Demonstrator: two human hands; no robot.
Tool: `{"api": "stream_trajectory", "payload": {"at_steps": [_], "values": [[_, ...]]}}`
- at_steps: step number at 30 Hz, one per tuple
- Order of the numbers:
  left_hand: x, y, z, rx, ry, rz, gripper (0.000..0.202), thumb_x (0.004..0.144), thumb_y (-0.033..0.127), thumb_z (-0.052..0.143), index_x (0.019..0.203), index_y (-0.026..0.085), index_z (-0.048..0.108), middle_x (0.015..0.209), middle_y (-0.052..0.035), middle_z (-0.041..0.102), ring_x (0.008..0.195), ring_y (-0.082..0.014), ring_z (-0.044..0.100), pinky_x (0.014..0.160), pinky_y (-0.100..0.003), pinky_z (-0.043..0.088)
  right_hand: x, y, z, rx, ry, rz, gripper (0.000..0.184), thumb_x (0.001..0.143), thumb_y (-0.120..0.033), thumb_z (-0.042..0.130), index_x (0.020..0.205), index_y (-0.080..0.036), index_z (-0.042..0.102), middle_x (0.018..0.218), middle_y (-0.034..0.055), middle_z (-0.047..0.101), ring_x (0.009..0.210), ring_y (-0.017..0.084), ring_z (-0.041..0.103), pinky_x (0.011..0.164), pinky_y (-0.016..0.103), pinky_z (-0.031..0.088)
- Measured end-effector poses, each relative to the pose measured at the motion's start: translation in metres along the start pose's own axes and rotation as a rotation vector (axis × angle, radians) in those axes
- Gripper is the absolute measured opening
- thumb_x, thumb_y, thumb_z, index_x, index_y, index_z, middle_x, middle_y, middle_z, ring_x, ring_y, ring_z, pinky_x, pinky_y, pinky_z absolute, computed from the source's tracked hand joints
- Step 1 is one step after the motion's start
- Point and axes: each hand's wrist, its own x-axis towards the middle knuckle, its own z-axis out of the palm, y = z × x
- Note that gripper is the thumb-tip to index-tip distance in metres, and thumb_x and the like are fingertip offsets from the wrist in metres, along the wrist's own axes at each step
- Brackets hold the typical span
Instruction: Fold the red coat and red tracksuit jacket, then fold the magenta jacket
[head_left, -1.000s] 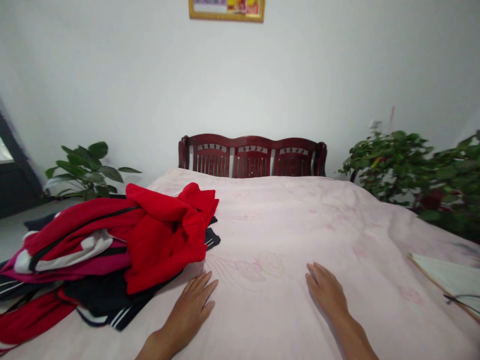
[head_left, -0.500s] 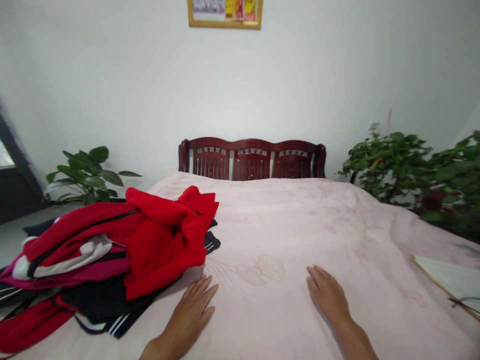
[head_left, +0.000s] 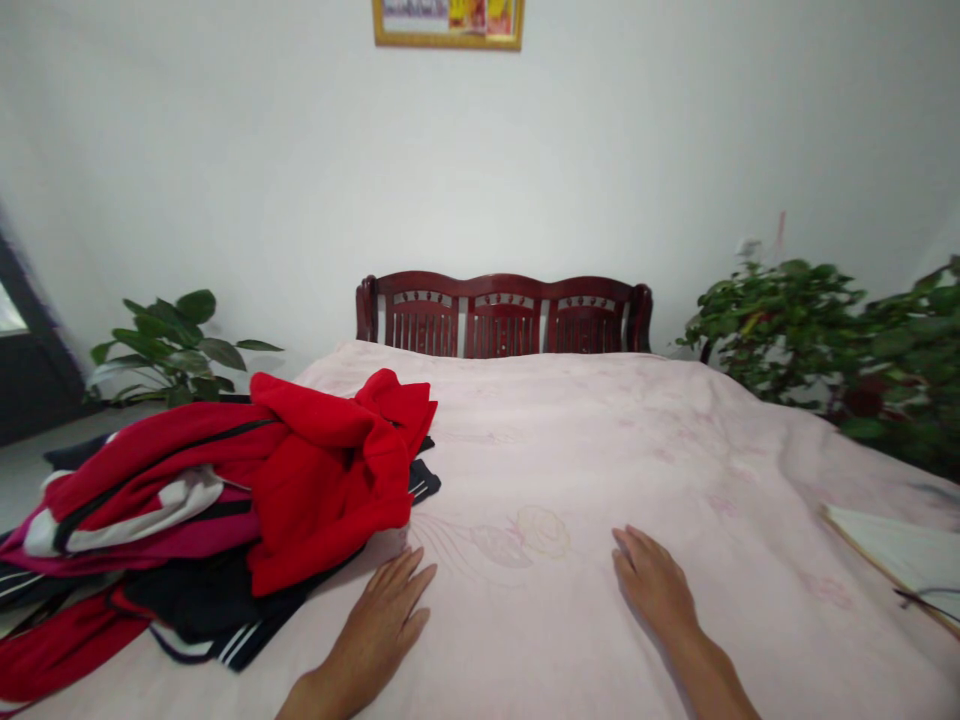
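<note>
My left hand (head_left: pixel 384 618) lies flat on a pale pink bedspread (head_left: pixel 517 630), palm down with the fingers stretched out. Close to its left is a heap of clothes, topped by a bright red garment (head_left: pixel 322 480). Under and beside that lie a crimson and magenta jacket (head_left: pixel 187 440) with white and black parts, and dark navy clothing (head_left: pixel 195 600) with white stripes. Farther right, my right hand (head_left: pixel 655 580) rests palm down on the same bedspread, its fingers extended and holding nothing. A faint flower pattern shows between the hands.
A dark red wooden headboard (head_left: pixel 502 315) stands at the far end against a white wall. Leafy plants (head_left: pixel 172 345) flank the bed, with bushier ones (head_left: pixel 780 330) at right. On the right edge lies a pale flat item (head_left: pixel 900 550) with dark thin-framed glasses (head_left: pixel 930 597).
Both hands stay in place on the bedspread, and the clothes have not moved. Only the view has shifted very slightly.
</note>
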Motion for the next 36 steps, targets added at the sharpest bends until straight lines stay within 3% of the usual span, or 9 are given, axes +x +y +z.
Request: {"api": "stream_trajectory", "payload": {"at_steps": [36], "values": [[-0.0006, -0.0005, 0.0005, -0.012, 0.023, 0.009, 0.049, 0.092, 0.025, 0.051, 0.141, 0.031, 0.049, 0.149, -0.0035, 0.049, 0.136, -0.0238, 0.046, 0.112, -0.046, 0.042, -0.0005, -0.0007, -0.0020, 0.022, 0.012, -0.013, 0.049, 0.091, -0.030, 0.034, 0.125, -0.014, 0.064, 0.135, 0.0129, 0.060, 0.126, 0.027, 0.053, 0.108, 0.043, 0.039]]}}
